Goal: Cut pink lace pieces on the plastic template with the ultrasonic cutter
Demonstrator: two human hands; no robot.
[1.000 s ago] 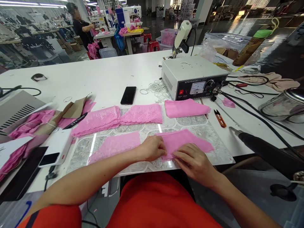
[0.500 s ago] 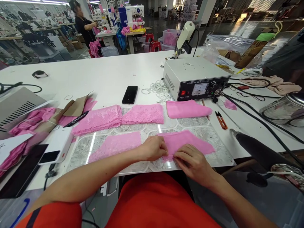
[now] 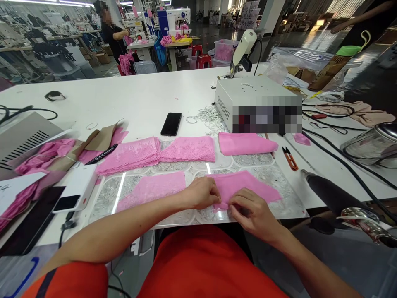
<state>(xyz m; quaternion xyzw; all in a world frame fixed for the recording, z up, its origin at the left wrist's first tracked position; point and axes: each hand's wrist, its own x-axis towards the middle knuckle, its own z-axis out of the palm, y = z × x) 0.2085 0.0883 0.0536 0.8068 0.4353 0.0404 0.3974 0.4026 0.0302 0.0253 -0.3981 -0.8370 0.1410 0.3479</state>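
A smooth pink fabric piece [image 3: 248, 185] lies on the grey marbled board in front of me. At its near left edge, my left hand [image 3: 203, 193] is closed in a pinch on the fabric. My right hand [image 3: 249, 208] pinches the same near edge a little to the right, with fingertips curled and partly hidden. A lace fabric piece [image 3: 158, 188] lies flat to the left, partly under my left forearm. Behind are a stack of pink lace pieces [image 3: 130, 155], another lace piece [image 3: 189, 149] and a pile of smooth pink pieces [image 3: 246, 143].
A grey metal box unit [image 3: 257, 89] stands at back right, with black cables trailing from it. Orange-handled thread snips [image 3: 290, 158] and a black-handled tool [image 3: 331, 192] lie right. A phone [image 3: 171, 124] and a white device [image 3: 76, 188] are also on the table.
Both hands stay nearly in place at the fabric edge; the right fingers have shifted slightly. The black-handled tool's rear end has swung a little. Another person's arm appears at upper right.
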